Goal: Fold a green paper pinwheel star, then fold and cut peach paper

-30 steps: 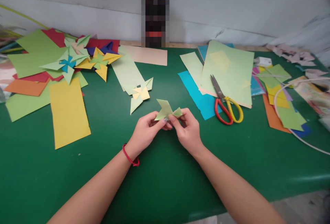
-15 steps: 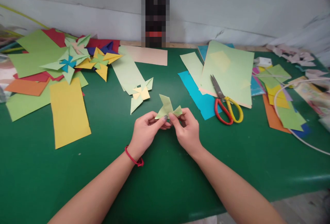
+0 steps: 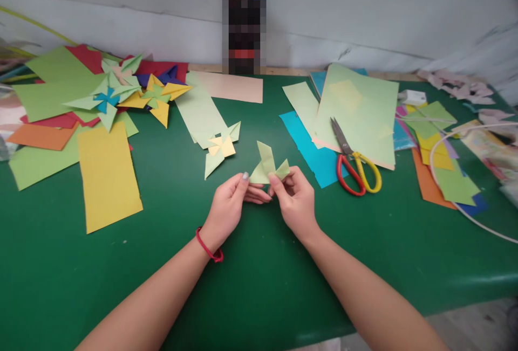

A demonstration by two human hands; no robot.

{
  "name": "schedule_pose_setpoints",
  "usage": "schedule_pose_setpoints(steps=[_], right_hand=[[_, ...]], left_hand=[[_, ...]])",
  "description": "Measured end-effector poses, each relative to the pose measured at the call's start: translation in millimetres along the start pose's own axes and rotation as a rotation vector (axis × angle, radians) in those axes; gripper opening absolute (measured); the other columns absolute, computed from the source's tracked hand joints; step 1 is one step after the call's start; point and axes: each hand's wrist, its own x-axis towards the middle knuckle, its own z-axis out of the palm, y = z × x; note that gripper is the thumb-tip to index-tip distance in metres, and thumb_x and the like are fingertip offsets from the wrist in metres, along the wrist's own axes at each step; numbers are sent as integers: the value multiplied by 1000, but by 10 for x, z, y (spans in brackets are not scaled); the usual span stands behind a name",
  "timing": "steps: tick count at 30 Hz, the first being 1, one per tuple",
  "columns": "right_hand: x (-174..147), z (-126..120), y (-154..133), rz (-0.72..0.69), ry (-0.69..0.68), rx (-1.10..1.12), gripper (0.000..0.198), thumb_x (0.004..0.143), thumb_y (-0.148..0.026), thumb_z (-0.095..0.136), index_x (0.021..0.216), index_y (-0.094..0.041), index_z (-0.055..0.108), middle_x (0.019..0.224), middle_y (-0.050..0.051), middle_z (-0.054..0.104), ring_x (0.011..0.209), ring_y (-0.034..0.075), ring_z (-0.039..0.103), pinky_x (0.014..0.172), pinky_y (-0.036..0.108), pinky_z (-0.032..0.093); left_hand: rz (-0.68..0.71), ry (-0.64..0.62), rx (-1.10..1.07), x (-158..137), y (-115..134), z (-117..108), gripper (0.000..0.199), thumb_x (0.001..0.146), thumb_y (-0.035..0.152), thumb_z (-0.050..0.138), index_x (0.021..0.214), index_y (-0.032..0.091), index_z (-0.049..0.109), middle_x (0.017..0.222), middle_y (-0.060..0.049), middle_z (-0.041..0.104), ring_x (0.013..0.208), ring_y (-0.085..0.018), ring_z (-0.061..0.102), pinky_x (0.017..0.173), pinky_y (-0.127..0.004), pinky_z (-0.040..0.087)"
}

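Pinched folded pale-green paper point(image 3: 267, 164) between thumb and fingers of right hand point(image 3: 297, 194), above middle of green table point(image 3: 259, 275). Kept left hand point(image 3: 227, 202) loosely spread just beside paper; couldn't tell whether touching. From paper, had green-and-cream folded piece point(image 3: 220, 147) at 10 o'clock, large green sheet point(image 3: 366, 105) at 2, scissors point(image 3: 346, 148) at 3, yellow sheet point(image 3: 110, 178) at 9.

Folded green piece point(image 3: 266, 161): matt paper, creased
Scissors point(image 3: 347, 148): metal blades, smooth plastic-looking handles
Tabletop point(image 3: 259, 275): smooth, slightly glossy
Yellow sheet point(image 3: 109, 178): matt paper
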Motion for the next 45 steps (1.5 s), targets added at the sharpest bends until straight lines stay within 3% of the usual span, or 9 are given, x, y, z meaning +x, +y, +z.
schedule_pose_setpoints(steps=[5, 11, 18, 21, 25, 32, 36, 41, 45], right_hand=[[25, -44, 18, 16, -63, 40, 15, 81, -29, 60, 76, -20, 49, 57, -5, 53, 53, 10, 52, 54, 23, 41], [46, -76, 19, 70, -132, 153, 16, 82, -31, 59, 76, -20, 50, 54, -5, 54, 50, 10, 52, 53, 24, 41], [137, -69, 47, 139, -359, 344, 21, 80, -35, 59, 90, -18, 52, 60, -1, 62, 55, 14, 60, 52, 26, 44], [165, -47, 74, 107, -347, 350, 23, 80, -36, 59, 92, -18, 52, 62, -1, 63, 56, 14, 61, 51, 26, 44], [187, -28, 115, 55, -334, 336, 23, 79, -37, 59, 90, -18, 52, 60, -2, 63, 54, 13, 59, 52, 26, 44], [212, -13, 153, 47, -385, 359, 23, 76, -38, 62, 82, -20, 50, 55, -4, 60, 49, 13, 56, 50, 26, 43], [214, -23, 163, 53, -482, 296, 23, 75, -38, 63, 81, -18, 52, 45, -7, 55, 40, 11, 50, 48, 26, 40], [219, -30, 182, -4, -455, 291, 23, 75, -38, 63, 76, -18, 51, 42, -6, 54, 41, 11, 51, 50, 26, 40], [230, -40, 209, -25, -424, 294, 25, 73, -39, 65, 72, -18, 51, 45, -6, 55, 44, 11, 52, 54, 26, 42]], left_hand=[[-24, -28, 11, 7, 21, -15, 29, 85, 43, 49, 73, 17, 51, 72, -5, 70, 69, -16, 68, 67, -28, 55], [-22, 96, 102, -24, 66, -10, 28, 81, 39, 57, 66, 16, 51, 56, -1, 66, 51, -12, 63, 56, -23, 52], [37, 99, 4, 16, 4, -89, 29, 81, 41, 57, 66, 17, 51, 51, 2, 61, 47, -10, 58, 52, -22, 49], [114, 67, -29, 45, -18, -110, 31, 82, 45, 53, 69, 16, 53, 58, 0, 62, 52, -10, 59, 55, -22, 49], [151, 50, 70, 69, -26, -104, 24, 76, 39, 63, 78, 15, 58, 66, 1, 62, 58, -10, 59, 58, -22, 49], [174, 96, 88, 79, -53, -100, 24, 76, 38, 62, 70, 16, 55, 63, 2, 59, 57, -9, 56, 59, -22, 49], [204, 89, 92, 100, -69, -118, 27, 78, 42, 57, 70, 17, 52, 63, 2, 57, 57, -9, 56, 59, -24, 50], [219, 7, 166, 109, -97, -109, 31, 76, 47, 58, 75, 16, 55, 65, 1, 60, 61, -13, 59, 58, -26, 50], [230, -52, 235, 102, -119, -94, 35, 76, 49, 57, 67, 15, 54, 60, 0, 60, 55, -12, 58, 57, -26, 49]])
